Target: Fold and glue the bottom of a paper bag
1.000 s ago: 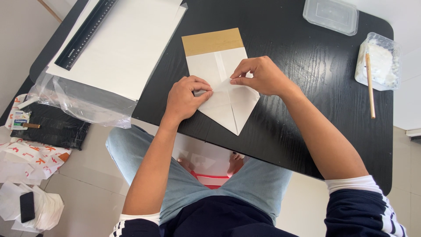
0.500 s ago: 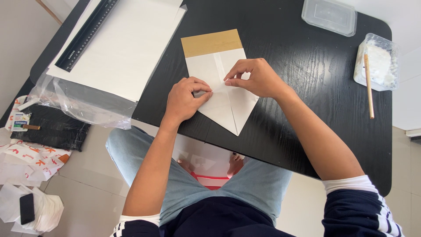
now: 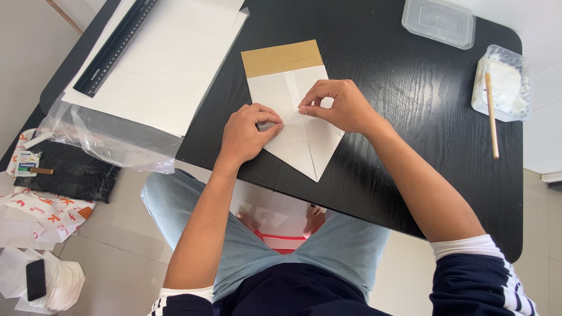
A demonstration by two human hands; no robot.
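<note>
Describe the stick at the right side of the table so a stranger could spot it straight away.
On the black table, look to the far right edge for the open clear tub of white paste. The thin wooden stick rests in it, slanting toward the person. The lidded container beside it holds no stick.

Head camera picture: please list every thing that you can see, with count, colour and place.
table: one, black, centre
folded paper: one, white with a tan band, under both hands
paper sheets: a stack, white, top left, on a clear plastic bag
ruler: one, black, on the sheets
lid: one, clear, top
tub: one, clear, white contents, right edge
stick: one, wooden, across the tub
phone: one, black, floor
left hand: pressing the paper
right hand: pinching a fold
</note>
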